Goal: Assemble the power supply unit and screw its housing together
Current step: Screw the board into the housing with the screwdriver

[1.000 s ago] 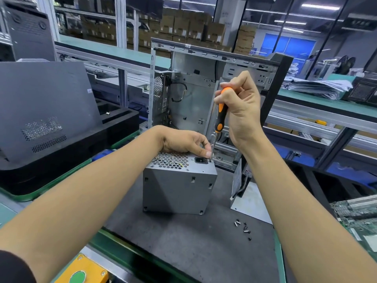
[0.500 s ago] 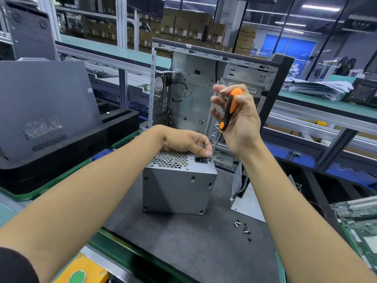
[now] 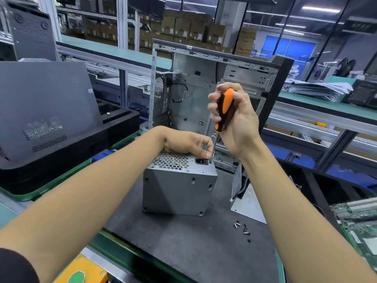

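Note:
A grey metal power supply unit point(image 3: 179, 190) stands on the dark work mat, its honeycomb grille and black socket facing up. My left hand point(image 3: 187, 142) rests on its top, and the fingertips pinch the screwdriver's metal shaft just above the far right corner. My right hand point(image 3: 234, 119) grips the orange and black screwdriver point(image 3: 224, 108) by its handle, held nearly upright. The tip sits on a screw at that top corner. Several loose screws point(image 3: 243, 229) lie on the mat to the right of the unit.
An open computer case point(image 3: 204, 88) stands upright behind the unit. A loose metal plate point(image 3: 247, 203) leans right of it. A grey side panel point(image 3: 44, 107) rests on black foam at left. A green circuit board point(image 3: 359, 221) lies at right. A yellow button box point(image 3: 81, 270) sits at the near edge.
My right hand has turned around the screwdriver handle, regripping it from a more tilted hold to a nearly upright one. The left hand and the unit stayed in place.

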Action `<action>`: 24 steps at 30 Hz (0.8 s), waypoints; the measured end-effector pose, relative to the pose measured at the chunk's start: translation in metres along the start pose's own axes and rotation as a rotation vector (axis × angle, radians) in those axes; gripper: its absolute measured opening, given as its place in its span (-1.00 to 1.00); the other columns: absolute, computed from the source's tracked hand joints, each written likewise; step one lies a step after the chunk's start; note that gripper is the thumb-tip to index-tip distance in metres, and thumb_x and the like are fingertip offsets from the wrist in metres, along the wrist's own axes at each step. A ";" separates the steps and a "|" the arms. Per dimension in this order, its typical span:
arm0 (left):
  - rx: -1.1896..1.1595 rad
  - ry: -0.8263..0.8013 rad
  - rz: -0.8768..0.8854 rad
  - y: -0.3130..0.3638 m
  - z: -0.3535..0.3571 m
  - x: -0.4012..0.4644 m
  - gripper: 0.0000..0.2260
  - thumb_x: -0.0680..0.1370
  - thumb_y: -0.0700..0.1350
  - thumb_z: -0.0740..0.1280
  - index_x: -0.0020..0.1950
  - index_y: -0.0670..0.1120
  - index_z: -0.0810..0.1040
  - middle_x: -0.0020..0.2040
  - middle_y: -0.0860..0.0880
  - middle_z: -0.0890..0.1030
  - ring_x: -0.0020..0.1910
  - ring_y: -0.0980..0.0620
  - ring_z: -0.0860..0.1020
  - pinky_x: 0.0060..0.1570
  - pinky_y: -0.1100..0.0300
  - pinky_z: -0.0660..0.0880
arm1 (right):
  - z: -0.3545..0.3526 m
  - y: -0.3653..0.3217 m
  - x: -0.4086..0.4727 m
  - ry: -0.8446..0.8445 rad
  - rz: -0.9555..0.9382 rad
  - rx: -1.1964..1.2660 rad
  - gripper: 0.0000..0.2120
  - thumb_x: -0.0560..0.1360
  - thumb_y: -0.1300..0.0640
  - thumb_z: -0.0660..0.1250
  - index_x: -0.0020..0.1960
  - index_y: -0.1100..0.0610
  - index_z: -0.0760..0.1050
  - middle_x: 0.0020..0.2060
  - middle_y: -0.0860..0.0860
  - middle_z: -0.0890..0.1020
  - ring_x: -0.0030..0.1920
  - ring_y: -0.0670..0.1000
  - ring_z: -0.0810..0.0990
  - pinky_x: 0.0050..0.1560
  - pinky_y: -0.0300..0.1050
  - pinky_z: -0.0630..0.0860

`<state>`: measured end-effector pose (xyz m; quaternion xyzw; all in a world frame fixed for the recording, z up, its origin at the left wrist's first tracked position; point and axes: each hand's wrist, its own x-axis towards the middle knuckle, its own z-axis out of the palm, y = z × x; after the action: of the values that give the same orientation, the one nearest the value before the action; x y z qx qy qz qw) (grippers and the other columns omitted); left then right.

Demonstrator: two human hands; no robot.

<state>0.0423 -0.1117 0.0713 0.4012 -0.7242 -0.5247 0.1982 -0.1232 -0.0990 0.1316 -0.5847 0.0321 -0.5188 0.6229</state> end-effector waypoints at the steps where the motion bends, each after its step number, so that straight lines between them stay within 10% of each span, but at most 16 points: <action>1: -0.009 -0.007 -0.001 0.000 0.000 0.000 -0.74 0.56 -0.13 0.38 0.17 -0.17 0.41 -0.04 -0.15 0.57 0.06 -0.18 0.44 0.21 -0.11 0.37 | -0.001 -0.001 -0.001 0.013 0.020 0.025 -0.81 0.61 0.20 0.13 0.01 0.11 0.53 -0.16 0.03 0.66 -0.20 -0.03 0.63 -0.27 -0.23 0.49; 7: -0.036 -0.023 -0.001 -0.001 0.000 0.000 -0.88 0.65 -0.24 0.31 0.15 -0.16 0.41 -0.08 -0.10 0.59 -0.06 -0.10 0.50 0.06 0.11 0.48 | 0.003 -0.004 0.003 0.182 -0.045 -0.036 -0.69 0.40 0.41 0.31 -0.18 0.02 0.34 -0.22 -0.04 0.55 -0.26 -0.09 0.54 -0.33 -0.21 0.48; 13: -0.067 -0.032 0.002 0.001 0.000 -0.003 -0.91 0.64 -0.22 0.32 0.11 -0.13 0.43 -0.11 -0.07 0.59 -0.13 0.00 0.55 -0.09 0.27 0.52 | 0.002 -0.008 -0.003 -0.045 -0.047 -0.026 -0.90 0.46 0.18 0.06 -0.08 0.13 0.34 -0.22 0.06 0.50 -0.40 0.03 0.37 -0.43 -0.12 0.07; 21: -0.038 -0.014 0.027 0.005 0.006 -0.004 -0.89 0.66 -0.36 0.24 0.13 -0.19 0.39 -0.10 -0.12 0.54 -0.09 -0.06 0.47 0.03 0.13 0.45 | 0.003 0.002 -0.005 -0.078 0.080 0.039 -0.81 0.58 0.27 0.11 -0.07 0.06 0.45 -0.05 0.02 0.69 0.07 0.06 0.70 -0.05 -0.03 0.63; 24: -0.028 -0.003 0.021 0.007 0.007 -0.004 -0.87 0.67 -0.37 0.22 0.17 -0.20 0.37 -0.08 -0.14 0.53 -0.09 -0.07 0.47 0.05 0.08 0.43 | 0.010 -0.001 -0.001 -0.030 0.046 -0.042 -0.74 0.49 0.37 0.20 -0.12 0.01 0.33 -0.08 -0.01 0.61 -0.16 0.04 0.69 -0.38 -0.19 0.50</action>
<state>0.0373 -0.1038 0.0753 0.3899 -0.7212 -0.5335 0.2079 -0.1176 -0.0907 0.1348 -0.6046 0.0471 -0.4947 0.6225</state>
